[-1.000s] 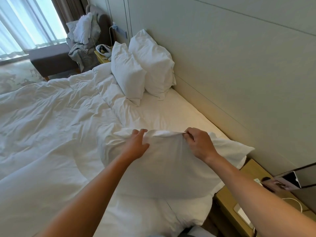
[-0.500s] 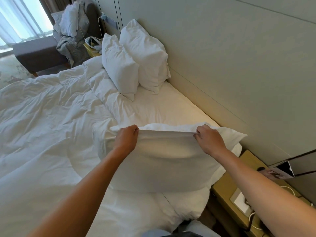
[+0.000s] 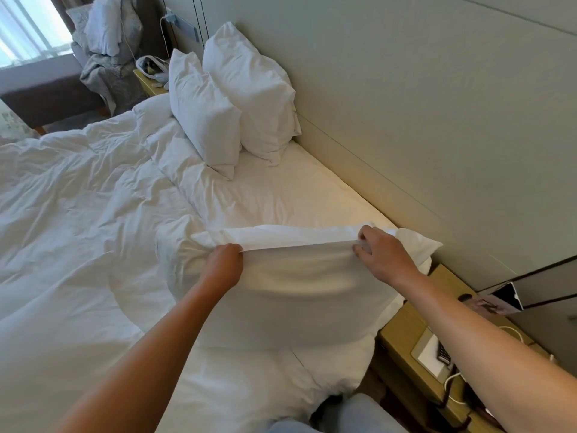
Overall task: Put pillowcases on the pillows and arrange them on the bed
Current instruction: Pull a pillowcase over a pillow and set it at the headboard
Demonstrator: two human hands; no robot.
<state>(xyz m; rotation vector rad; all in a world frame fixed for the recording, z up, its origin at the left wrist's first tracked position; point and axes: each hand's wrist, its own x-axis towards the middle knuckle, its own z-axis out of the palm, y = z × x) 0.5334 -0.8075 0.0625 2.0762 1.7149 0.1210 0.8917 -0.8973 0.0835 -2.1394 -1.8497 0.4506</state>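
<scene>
A white pillowcase [image 3: 290, 295] lies stretched over a pillow [image 3: 415, 245] at the near end of the bed. My left hand [image 3: 223, 265] grips the pillowcase's open edge at its left end. My right hand [image 3: 379, 254] pinches the same edge at its right end, so the edge is pulled taut between them. A corner of the pillow sticks out past my right hand toward the headboard. Two cased white pillows [image 3: 203, 110] [image 3: 259, 92] stand upright against the headboard farther along the bed.
A rumpled white duvet [image 3: 78, 214] covers the left of the bed, bare sheet [image 3: 296, 192] beside the headboard wall [image 3: 406, 104]. A wooden nightstand [image 3: 406, 332] with a phone and cables is at right. A chair with linens [image 3: 109, 42] stands by the window.
My hands have spread farther apart along the pillowcase edge, which is now stretched straight and taut. The view has shifted slightly.
</scene>
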